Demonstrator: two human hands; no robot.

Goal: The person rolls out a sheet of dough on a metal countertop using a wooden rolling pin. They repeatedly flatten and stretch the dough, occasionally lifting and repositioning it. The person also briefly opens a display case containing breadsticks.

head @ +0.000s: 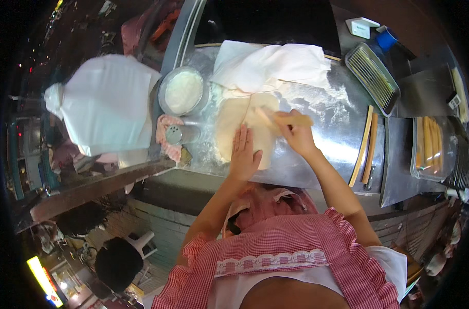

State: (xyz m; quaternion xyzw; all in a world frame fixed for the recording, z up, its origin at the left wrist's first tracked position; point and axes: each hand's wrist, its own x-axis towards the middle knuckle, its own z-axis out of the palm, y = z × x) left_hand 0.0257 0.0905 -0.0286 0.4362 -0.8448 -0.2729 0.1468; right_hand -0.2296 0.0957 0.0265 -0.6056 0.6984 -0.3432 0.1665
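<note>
A flat sheet of pale dough (pixel 228 119) lies on the floured metal worktop (pixel 315 166), with a cut line running from its top edge down towards my fingers. My left hand (pixel 245 152) rests palm down on the dough, empty, its fingers nearly together. Above the dough's right side, my right hand (pixel 296 133) grips a blurred, light-coloured tool (pixel 304 120), perhaps a wooden-handled brush or scraper; its exact kind I cannot tell. A white cloth (pixel 273 63) covers something just beyond the dough and touches its far edge.
A bowl of flour (pixel 184 90), a metal shaker (pixel 174 134) and a pink cloth (pixel 172 150) stand left. At right are two wooden sticks (pixel 361 146), a knife (pixel 369 178), a rack tray (pixel 373 79) and a clear container of fried dough sticks (pixel 433 145). People sit behind, lower left.
</note>
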